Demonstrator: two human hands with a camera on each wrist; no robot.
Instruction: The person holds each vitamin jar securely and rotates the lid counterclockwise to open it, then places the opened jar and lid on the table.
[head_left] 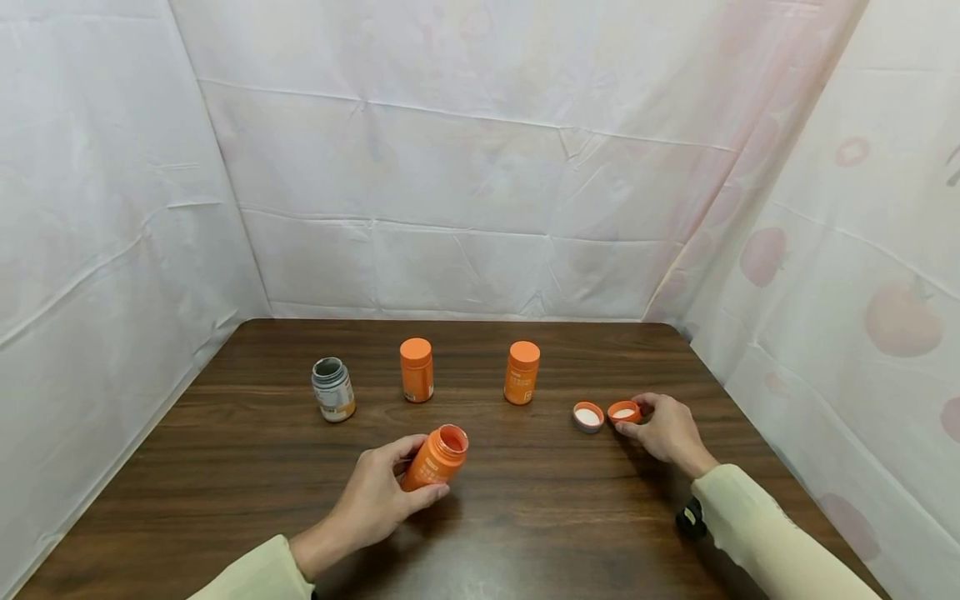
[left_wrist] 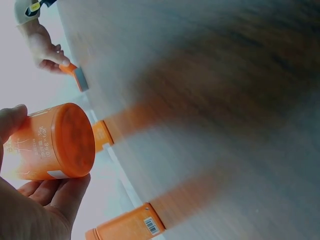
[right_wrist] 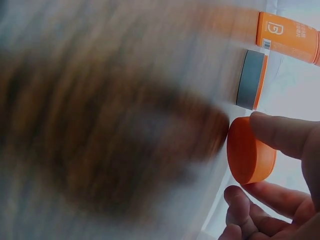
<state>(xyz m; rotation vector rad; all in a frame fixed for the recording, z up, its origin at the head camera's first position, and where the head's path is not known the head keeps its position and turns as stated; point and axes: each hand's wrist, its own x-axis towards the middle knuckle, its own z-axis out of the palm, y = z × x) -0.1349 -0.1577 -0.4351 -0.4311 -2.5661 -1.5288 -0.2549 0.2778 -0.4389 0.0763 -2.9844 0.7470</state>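
Observation:
My left hand [head_left: 378, 496] grips an orange bottle [head_left: 435, 460] whose mouth is uncapped and tilts toward the right. In the left wrist view the base of this bottle [left_wrist: 75, 140] faces the camera, thumb on one side and fingers on the other. Over on the right, my right hand [head_left: 663, 429] pinches an orange cap [head_left: 624, 412] by its side, with the white liner facing up. Close beside that cap lies a grey-sided cap [head_left: 588, 417] with an orange inner rim and a white liner, also upturned. The right wrist view shows thumb and finger across the orange cap [right_wrist: 250, 150].
Two capped orange bottles stand toward the back, one left of middle [head_left: 416, 369] and one right of it [head_left: 522, 372]. An uncapped grey bottle [head_left: 333, 389] stands at the left. White printed sheeting [head_left: 465, 167] hangs behind and beside the brown wooden table [head_left: 525, 533].

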